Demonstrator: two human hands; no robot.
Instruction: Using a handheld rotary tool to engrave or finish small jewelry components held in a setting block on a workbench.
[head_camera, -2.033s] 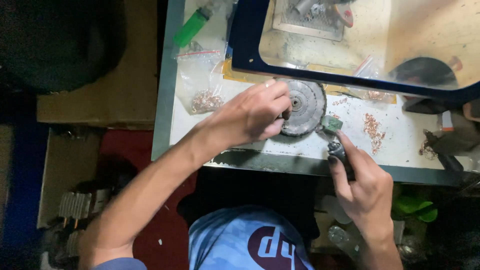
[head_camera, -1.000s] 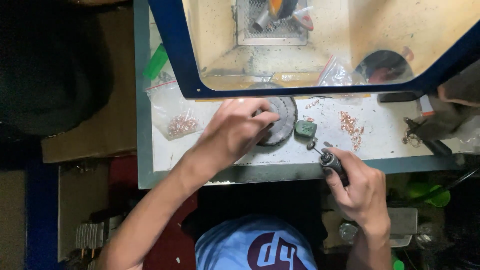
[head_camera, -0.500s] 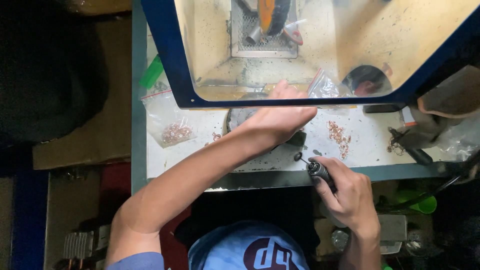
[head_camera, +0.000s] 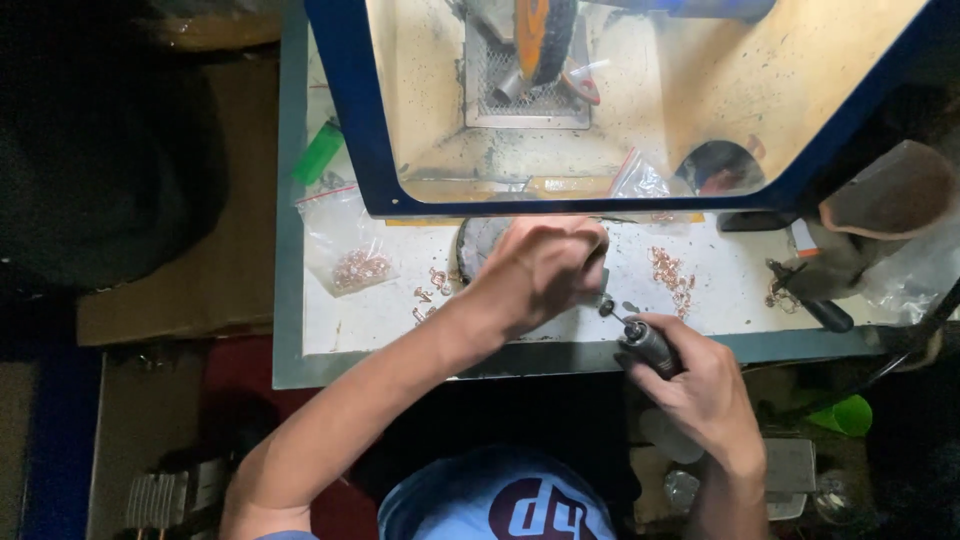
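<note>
While our right hand (head_camera: 700, 385) grips a rotary tool (head_camera: 645, 345), our left hand (head_camera: 540, 265) pinches something small, perhaps a ring; at nine o'clock, a clear bag (head_camera: 345, 250) holds copper rings (head_camera: 360, 268).

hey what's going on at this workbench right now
A person sits at a white workbench. The right hand holds a small rotary tool, its tip aimed at something tiny pinched in the left hand, above a dark round disc. Small copper-coloured pieces lie loose nearby, and more sit in a clear bag.
</note>
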